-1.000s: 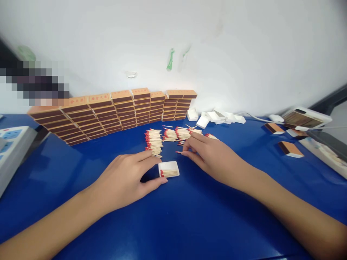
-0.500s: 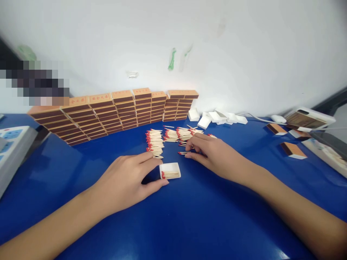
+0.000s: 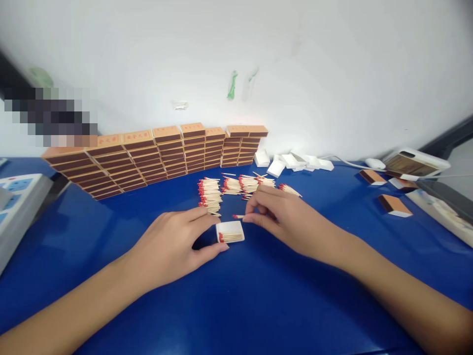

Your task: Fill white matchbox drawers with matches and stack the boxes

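Note:
A small white matchbox tray (image 3: 230, 231) lies on the blue table (image 3: 258, 296) with a few red-tipped matches in it. My left hand (image 3: 173, 244) grips the tray's left side between forefinger and thumb. My right hand (image 3: 281, 217) pinches a few matches (image 3: 237, 216) just above the tray's far right corner. Behind the hands lie piles of loose red-tipped matches (image 3: 236, 187).
A long wall of stacked orange matchboxes (image 3: 155, 153) runs along the back. Empty white trays (image 3: 291, 160) lie at the back right. Loose orange sleeves (image 3: 393, 204) and a phone (image 3: 416, 162) sit at the right, a white power strip (image 3: 16, 202) at the left.
My right hand has drawn a few matches out of the loose pile and brought them left and nearer, to the tray's far edge. My left hand has kept its hold on the tray.

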Demonstrator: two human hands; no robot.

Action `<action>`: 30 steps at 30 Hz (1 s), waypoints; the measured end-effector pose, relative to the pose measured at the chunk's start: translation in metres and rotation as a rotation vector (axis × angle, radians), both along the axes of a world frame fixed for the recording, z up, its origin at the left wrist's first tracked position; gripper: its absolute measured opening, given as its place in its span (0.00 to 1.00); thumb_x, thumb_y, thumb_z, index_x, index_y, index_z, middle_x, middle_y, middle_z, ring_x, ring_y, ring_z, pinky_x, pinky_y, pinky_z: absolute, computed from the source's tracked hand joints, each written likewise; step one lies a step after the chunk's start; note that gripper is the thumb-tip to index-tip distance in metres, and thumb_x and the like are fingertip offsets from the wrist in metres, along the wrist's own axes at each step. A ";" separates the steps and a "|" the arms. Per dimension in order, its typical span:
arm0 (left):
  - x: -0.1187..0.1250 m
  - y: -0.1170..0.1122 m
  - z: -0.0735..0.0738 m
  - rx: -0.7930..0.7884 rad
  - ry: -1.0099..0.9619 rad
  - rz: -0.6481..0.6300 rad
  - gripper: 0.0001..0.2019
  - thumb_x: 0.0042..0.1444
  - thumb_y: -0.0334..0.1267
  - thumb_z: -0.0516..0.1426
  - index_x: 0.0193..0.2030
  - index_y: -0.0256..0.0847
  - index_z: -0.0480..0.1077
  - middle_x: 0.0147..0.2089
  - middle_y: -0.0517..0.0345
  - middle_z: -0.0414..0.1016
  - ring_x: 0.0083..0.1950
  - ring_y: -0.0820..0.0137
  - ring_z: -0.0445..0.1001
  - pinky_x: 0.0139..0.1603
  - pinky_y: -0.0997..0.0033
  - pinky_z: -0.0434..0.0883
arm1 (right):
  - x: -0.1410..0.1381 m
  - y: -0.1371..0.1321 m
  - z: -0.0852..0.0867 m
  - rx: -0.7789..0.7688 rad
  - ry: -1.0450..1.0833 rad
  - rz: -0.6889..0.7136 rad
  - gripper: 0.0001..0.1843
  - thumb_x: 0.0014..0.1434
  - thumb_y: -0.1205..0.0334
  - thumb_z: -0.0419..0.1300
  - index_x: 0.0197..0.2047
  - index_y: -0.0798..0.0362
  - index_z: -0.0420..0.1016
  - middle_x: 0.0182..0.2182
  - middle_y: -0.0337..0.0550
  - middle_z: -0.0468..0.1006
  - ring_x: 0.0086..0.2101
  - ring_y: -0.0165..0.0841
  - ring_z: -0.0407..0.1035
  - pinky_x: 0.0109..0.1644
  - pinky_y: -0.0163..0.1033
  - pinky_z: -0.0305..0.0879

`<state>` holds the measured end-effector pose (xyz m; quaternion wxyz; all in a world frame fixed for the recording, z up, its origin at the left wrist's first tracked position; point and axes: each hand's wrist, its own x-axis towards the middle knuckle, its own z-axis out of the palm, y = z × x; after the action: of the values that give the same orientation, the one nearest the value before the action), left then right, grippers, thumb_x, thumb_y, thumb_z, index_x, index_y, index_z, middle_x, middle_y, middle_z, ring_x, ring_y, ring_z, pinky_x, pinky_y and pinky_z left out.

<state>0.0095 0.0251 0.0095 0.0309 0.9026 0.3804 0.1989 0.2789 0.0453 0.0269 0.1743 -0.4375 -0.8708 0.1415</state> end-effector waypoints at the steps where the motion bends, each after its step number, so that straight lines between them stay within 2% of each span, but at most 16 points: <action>1: 0.000 0.000 0.000 -0.002 -0.003 -0.002 0.15 0.66 0.47 0.65 0.53 0.42 0.79 0.39 0.60 0.79 0.30 0.71 0.77 0.30 0.70 0.71 | -0.005 -0.004 0.001 0.009 -0.005 0.011 0.06 0.73 0.60 0.62 0.42 0.51 0.76 0.38 0.43 0.78 0.36 0.34 0.72 0.38 0.39 0.63; 8: 0.004 -0.002 0.000 0.045 -0.021 -0.027 0.13 0.67 0.47 0.65 0.51 0.41 0.79 0.39 0.59 0.80 0.30 0.71 0.76 0.31 0.69 0.70 | -0.026 -0.017 -0.006 0.078 -0.226 0.019 0.03 0.72 0.66 0.62 0.44 0.55 0.77 0.42 0.46 0.80 0.36 0.36 0.75 0.35 0.40 0.62; 14: 0.004 -0.002 0.003 0.010 -0.002 -0.018 0.13 0.67 0.48 0.64 0.50 0.43 0.79 0.37 0.60 0.79 0.30 0.71 0.76 0.30 0.71 0.70 | -0.029 -0.017 -0.007 0.076 -0.192 0.022 0.07 0.72 0.60 0.64 0.42 0.53 0.76 0.41 0.45 0.80 0.35 0.34 0.75 0.36 0.39 0.62; 17: 0.003 -0.002 0.004 -0.001 -0.003 -0.003 0.14 0.67 0.47 0.64 0.53 0.43 0.79 0.37 0.60 0.79 0.30 0.71 0.76 0.31 0.71 0.71 | -0.017 -0.009 -0.002 0.075 -0.112 0.016 0.07 0.72 0.59 0.63 0.42 0.52 0.76 0.41 0.44 0.79 0.36 0.34 0.74 0.38 0.39 0.63; 21: 0.002 -0.002 0.003 0.014 -0.007 -0.002 0.14 0.67 0.48 0.64 0.54 0.44 0.79 0.37 0.60 0.79 0.30 0.72 0.76 0.30 0.72 0.71 | 0.019 0.012 0.006 0.140 -0.075 -0.097 0.07 0.72 0.61 0.61 0.41 0.51 0.77 0.39 0.44 0.78 0.34 0.34 0.71 0.37 0.39 0.61; 24: 0.001 -0.002 0.002 0.019 0.000 -0.006 0.15 0.67 0.48 0.64 0.53 0.42 0.79 0.37 0.60 0.79 0.30 0.71 0.77 0.30 0.71 0.70 | 0.042 0.026 0.009 0.056 -0.114 -0.118 0.07 0.70 0.60 0.62 0.38 0.50 0.78 0.33 0.41 0.77 0.31 0.34 0.70 0.35 0.39 0.60; 27: 0.000 -0.001 0.001 0.012 0.005 -0.009 0.15 0.67 0.48 0.64 0.52 0.40 0.79 0.38 0.59 0.80 0.31 0.70 0.78 0.30 0.70 0.70 | 0.045 0.030 0.006 -0.032 -0.077 -0.107 0.08 0.69 0.57 0.63 0.38 0.49 0.79 0.30 0.39 0.76 0.30 0.33 0.69 0.34 0.38 0.60; 30: 0.000 -0.001 0.000 0.006 0.013 0.003 0.15 0.67 0.48 0.64 0.53 0.42 0.79 0.40 0.59 0.81 0.31 0.70 0.78 0.30 0.70 0.70 | 0.035 0.028 -0.001 -0.018 -0.053 -0.107 0.07 0.69 0.60 0.61 0.39 0.50 0.78 0.33 0.40 0.77 0.31 0.34 0.69 0.35 0.38 0.61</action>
<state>0.0093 0.0246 0.0096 0.0257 0.9035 0.3812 0.1943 0.3139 0.0738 0.0263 0.1543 -0.4884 -0.8492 0.1282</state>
